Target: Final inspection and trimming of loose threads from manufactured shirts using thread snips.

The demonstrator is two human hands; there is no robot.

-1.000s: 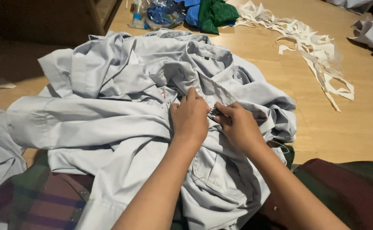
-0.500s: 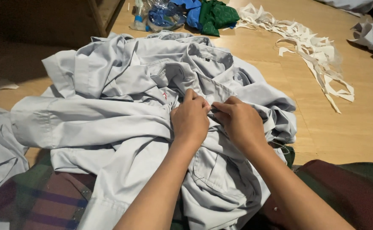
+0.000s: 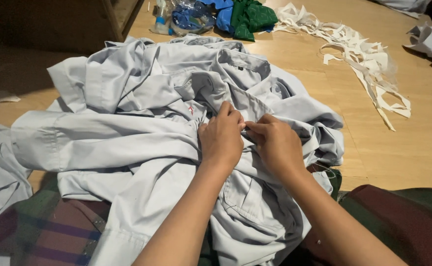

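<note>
A pale grey shirt [image 3: 142, 143] is shown heaped across the lap and a wooden floor [image 3: 413, 148], with the left hand [image 3: 221, 138] and right hand [image 3: 275, 145] met at its middle, the fingers of both closed to a narrow pinch on one small fold of cloth; what lies between the fingertips cannot be told. The step in hand is judged to be fine work at a single spot, so a steady, tight pinch is called for next. Two hands, one heap of white strips [image 3: 368, 59] and one green cloth [image 3: 253, 17] are counted.
</note>
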